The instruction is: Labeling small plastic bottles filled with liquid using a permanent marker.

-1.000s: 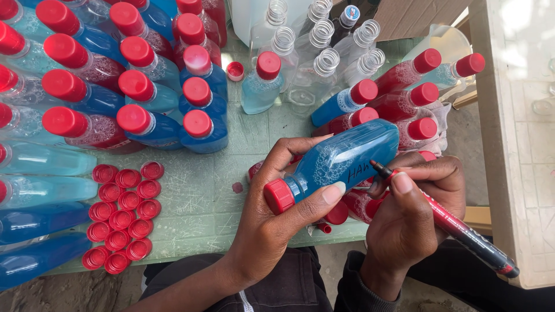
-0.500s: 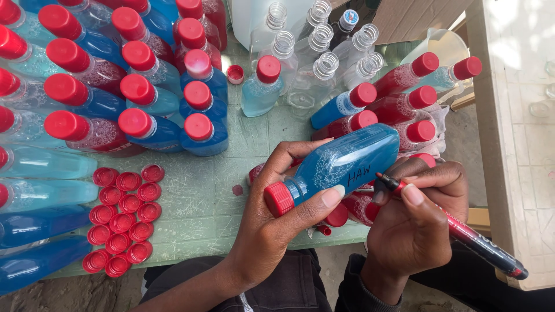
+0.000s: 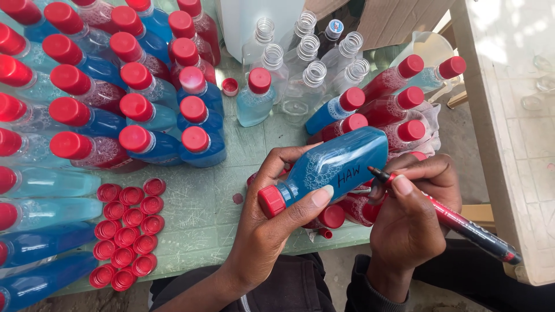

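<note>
My left hand [image 3: 272,214] grips a small flat bottle of blue liquid [image 3: 335,164] with a red cap, held on its side above the table's front edge. Black hand-drawn letters show on the bottle's side. My right hand [image 3: 413,214] holds a red marker [image 3: 457,222], its black tip just off the bottle's right end, beside the letters. Beneath both hands lie several red-capped bottles of red liquid [image 3: 358,211].
Rows of red-capped bottles with blue and red liquid [image 3: 104,124] fill the left of the pale green table [image 3: 208,208]. Loose red caps [image 3: 130,231] lie front left. Uncapped clear bottles [image 3: 312,75] stand at the back. A white table [image 3: 514,144] is at the right.
The marker tip has moved right along the bottle and now sits just past the letters written on it. The left hand has kept the bottle nearly still.
</note>
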